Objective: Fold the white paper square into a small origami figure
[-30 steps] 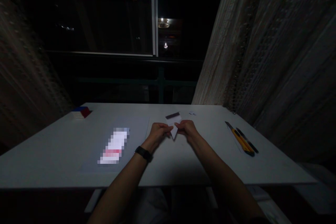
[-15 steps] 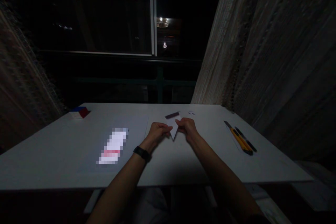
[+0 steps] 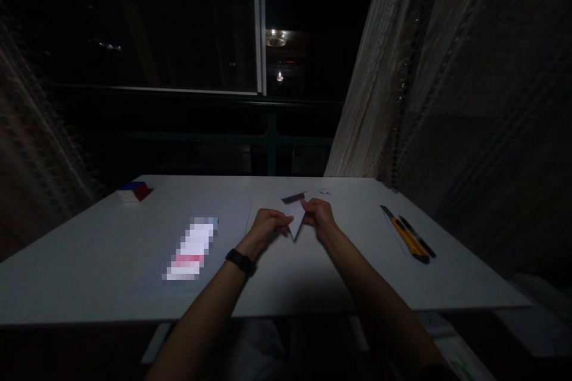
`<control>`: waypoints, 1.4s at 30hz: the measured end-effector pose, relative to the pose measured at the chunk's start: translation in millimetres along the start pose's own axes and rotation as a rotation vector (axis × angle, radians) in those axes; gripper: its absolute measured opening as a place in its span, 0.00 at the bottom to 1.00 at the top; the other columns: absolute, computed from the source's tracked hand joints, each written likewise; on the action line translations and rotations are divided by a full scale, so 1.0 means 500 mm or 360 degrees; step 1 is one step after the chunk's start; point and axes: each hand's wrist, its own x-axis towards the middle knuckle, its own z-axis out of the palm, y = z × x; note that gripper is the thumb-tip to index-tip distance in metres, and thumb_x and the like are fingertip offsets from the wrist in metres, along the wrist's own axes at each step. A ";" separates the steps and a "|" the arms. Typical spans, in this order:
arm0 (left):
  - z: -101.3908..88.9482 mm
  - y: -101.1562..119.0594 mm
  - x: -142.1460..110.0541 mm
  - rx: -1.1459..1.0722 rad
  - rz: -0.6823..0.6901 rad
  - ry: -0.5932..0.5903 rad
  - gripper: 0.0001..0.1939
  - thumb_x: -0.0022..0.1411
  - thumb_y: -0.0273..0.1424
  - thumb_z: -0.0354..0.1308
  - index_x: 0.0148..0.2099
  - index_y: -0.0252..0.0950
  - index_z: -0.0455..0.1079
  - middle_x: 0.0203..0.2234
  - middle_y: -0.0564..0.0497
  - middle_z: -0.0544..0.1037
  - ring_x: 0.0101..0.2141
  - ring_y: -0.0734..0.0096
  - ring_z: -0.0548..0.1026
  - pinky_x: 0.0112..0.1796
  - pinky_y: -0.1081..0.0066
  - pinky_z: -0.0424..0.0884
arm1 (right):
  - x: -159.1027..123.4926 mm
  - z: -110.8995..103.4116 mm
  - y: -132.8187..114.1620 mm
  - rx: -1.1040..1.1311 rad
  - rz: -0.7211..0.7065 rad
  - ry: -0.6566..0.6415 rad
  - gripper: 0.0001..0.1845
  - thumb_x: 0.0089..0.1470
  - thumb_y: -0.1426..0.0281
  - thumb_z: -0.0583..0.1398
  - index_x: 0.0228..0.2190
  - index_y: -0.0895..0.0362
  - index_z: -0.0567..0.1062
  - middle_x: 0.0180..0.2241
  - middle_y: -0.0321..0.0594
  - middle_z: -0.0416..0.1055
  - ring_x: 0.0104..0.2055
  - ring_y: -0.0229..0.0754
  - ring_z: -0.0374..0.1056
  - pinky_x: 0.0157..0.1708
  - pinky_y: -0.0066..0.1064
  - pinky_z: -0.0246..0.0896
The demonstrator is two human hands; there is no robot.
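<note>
A small piece of folded paper (image 3: pixel 295 221) is held between my two hands above the table. Its white part narrows to a point toward me, and a dark band runs along its far edge. My left hand (image 3: pixel 269 224), with a black band on the wrist, pinches the paper's left side between thumb and fingers. On the opposite side my right hand (image 3: pixel 319 214) grips it near the upper right edge, thumb on top. The fingers beneath the paper are partly hidden.
On the white table (image 3: pixel 286 297), a lit phone with a blurred screen (image 3: pixel 192 249) lies on a pale sheet (image 3: pixel 236 214). A coloured cube (image 3: pixel 134 191) sits at the far left. A yellow cutter (image 3: pixel 410 238) and a black pen (image 3: pixel 417 237) lie right. Small scraps (image 3: pixel 325 192) lie beyond my hands.
My right thumb has shifted slightly up and right along the paper's edge, uncovering more of its white face. My left hand keeps its hold almost unmoved.
</note>
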 end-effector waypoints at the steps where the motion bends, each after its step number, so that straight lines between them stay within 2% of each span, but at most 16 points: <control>1: -0.001 -0.002 0.001 0.0011 -0.0019 -0.0008 0.15 0.40 0.38 0.66 0.17 0.31 0.69 0.12 0.50 0.69 0.14 0.80 0.61 0.17 0.75 0.51 | 0.000 -0.001 0.000 -0.0009 -0.0024 0.0025 0.16 0.28 0.67 0.66 0.15 0.57 0.62 0.15 0.33 0.65 0.21 0.36 0.64 0.23 0.31 0.64; 5: -0.004 -0.003 0.001 0.0033 -0.0073 -0.0069 0.17 0.41 0.40 0.66 0.19 0.30 0.70 0.14 0.49 0.71 0.14 0.81 0.61 0.17 0.75 0.49 | 0.004 -0.004 0.001 -0.0017 -0.0104 0.0077 0.17 0.27 0.67 0.65 0.13 0.57 0.60 0.13 0.31 0.63 0.19 0.35 0.62 0.21 0.30 0.62; 8: -0.001 0.004 -0.004 0.0027 -0.0035 -0.0072 0.17 0.42 0.41 0.65 0.20 0.31 0.70 0.14 0.49 0.70 0.14 0.81 0.60 0.17 0.76 0.49 | 0.005 -0.003 0.000 -0.0029 -0.0143 0.0072 0.18 0.26 0.67 0.66 0.11 0.57 0.59 0.12 0.30 0.61 0.17 0.33 0.59 0.19 0.27 0.58; 11: 0.005 0.013 -0.008 -0.0036 0.0026 0.0031 0.17 0.41 0.41 0.65 0.18 0.31 0.68 0.11 0.53 0.66 0.14 0.82 0.57 0.16 0.76 0.47 | 0.005 0.000 -0.001 -0.0044 -0.0146 0.0048 0.18 0.26 0.66 0.65 0.11 0.57 0.60 0.11 0.31 0.61 0.17 0.33 0.59 0.18 0.26 0.58; 15: 0.008 0.016 -0.007 -0.0082 0.0065 0.0175 0.16 0.37 0.39 0.67 0.16 0.31 0.68 0.09 0.55 0.63 0.14 0.82 0.57 0.16 0.75 0.48 | 0.005 0.002 0.002 -0.0134 -0.0097 -0.0017 0.12 0.29 0.66 0.64 0.15 0.58 0.66 0.13 0.34 0.66 0.17 0.35 0.63 0.19 0.27 0.60; 20: 0.002 0.007 0.001 -0.0122 0.0095 0.0229 0.12 0.35 0.34 0.67 0.18 0.31 0.70 0.10 0.55 0.64 0.14 0.81 0.58 0.17 0.75 0.49 | 0.004 0.001 0.007 -0.0245 -0.0042 -0.0119 0.12 0.30 0.65 0.65 0.18 0.60 0.70 0.17 0.36 0.69 0.19 0.37 0.66 0.19 0.27 0.62; 23: 0.001 0.007 0.001 -0.0144 0.0074 0.0244 0.12 0.37 0.35 0.66 0.18 0.31 0.70 0.10 0.55 0.64 0.14 0.82 0.58 0.17 0.76 0.48 | -0.001 0.007 0.010 -0.0224 -0.0066 -0.0182 0.15 0.29 0.63 0.66 0.16 0.59 0.68 0.15 0.35 0.68 0.19 0.36 0.65 0.19 0.27 0.61; 28: 0.006 0.016 -0.008 -0.0134 0.0059 0.0207 0.17 0.38 0.39 0.67 0.15 0.32 0.65 0.10 0.55 0.63 0.14 0.82 0.57 0.16 0.75 0.48 | -0.011 0.016 0.012 -0.0256 -0.0220 -0.0110 0.18 0.26 0.66 0.67 0.09 0.58 0.63 0.10 0.31 0.61 0.15 0.31 0.57 0.16 0.24 0.52; 34: 0.006 0.008 -0.004 -0.0047 0.0144 0.0340 0.14 0.36 0.36 0.67 0.18 0.32 0.68 0.10 0.57 0.63 0.14 0.82 0.57 0.17 0.76 0.48 | -0.008 0.015 0.015 -0.0220 -0.0200 -0.0155 0.13 0.29 0.66 0.64 0.11 0.58 0.65 0.12 0.31 0.63 0.16 0.34 0.59 0.19 0.26 0.55; 38: 0.007 0.003 -0.001 0.0018 0.0151 0.0344 0.18 0.36 0.37 0.67 0.14 0.32 0.63 0.09 0.58 0.59 0.14 0.83 0.55 0.17 0.76 0.46 | 0.004 0.010 0.021 -0.0310 -0.0276 -0.0061 0.13 0.30 0.64 0.63 0.10 0.59 0.66 0.11 0.32 0.62 0.16 0.33 0.57 0.18 0.26 0.53; 42: 0.008 0.001 0.000 0.0009 0.0132 0.0324 0.19 0.36 0.39 0.66 0.14 0.32 0.62 0.09 0.58 0.60 0.14 0.83 0.55 0.17 0.76 0.47 | 0.005 0.008 0.019 -0.0344 -0.0332 -0.0015 0.14 0.30 0.63 0.63 0.11 0.59 0.66 0.11 0.31 0.61 0.16 0.32 0.57 0.19 0.25 0.53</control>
